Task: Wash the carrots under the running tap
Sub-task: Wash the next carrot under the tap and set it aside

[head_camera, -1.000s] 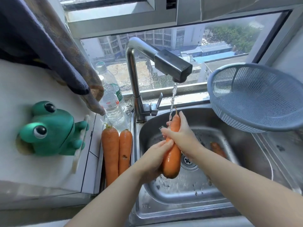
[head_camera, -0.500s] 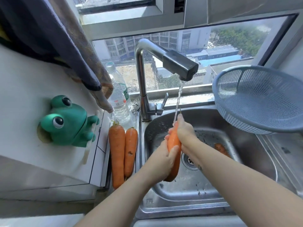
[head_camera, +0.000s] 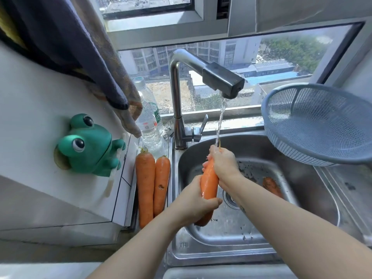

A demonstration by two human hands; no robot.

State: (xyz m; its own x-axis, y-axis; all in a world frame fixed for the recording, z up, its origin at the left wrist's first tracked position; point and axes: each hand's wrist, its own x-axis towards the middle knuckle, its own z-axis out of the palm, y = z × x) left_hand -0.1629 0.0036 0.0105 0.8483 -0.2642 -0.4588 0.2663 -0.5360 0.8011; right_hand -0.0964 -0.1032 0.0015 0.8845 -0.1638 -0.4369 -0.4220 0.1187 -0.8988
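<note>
So both hands were on one long orange carrot (head_camera: 209,184), held over the stainless steel sink (head_camera: 261,234) with its thin end pointing up and away. The left hand (head_camera: 193,206) was wrapped around the thick near part, fingers curled right over it. The right hand (head_camera: 223,164) was clenched round the far tip, right where the thin stream of water (head_camera: 220,121) from the chrome tap with the dark square head (head_camera: 177,97) was landing. Two more big orange carrots (head_camera: 144,188) lay side by side, touching, on the narrow ledge just left of the sink, leafy ends pointing away. Another darker, dirtier-looking carrot (head_camera: 271,186) was sitting in the basin on the right, mostly hidden behind the right forearm. A grey-blue plastic mesh colander (head_camera: 322,125) sat tilted on the far right edge of the sink. On the white surface to the left there was a green frog-shaped holder (head_camera: 88,146), with a couple of clear plastic water bottles (head_camera: 148,121) standing by the window behind the carrots.
</note>
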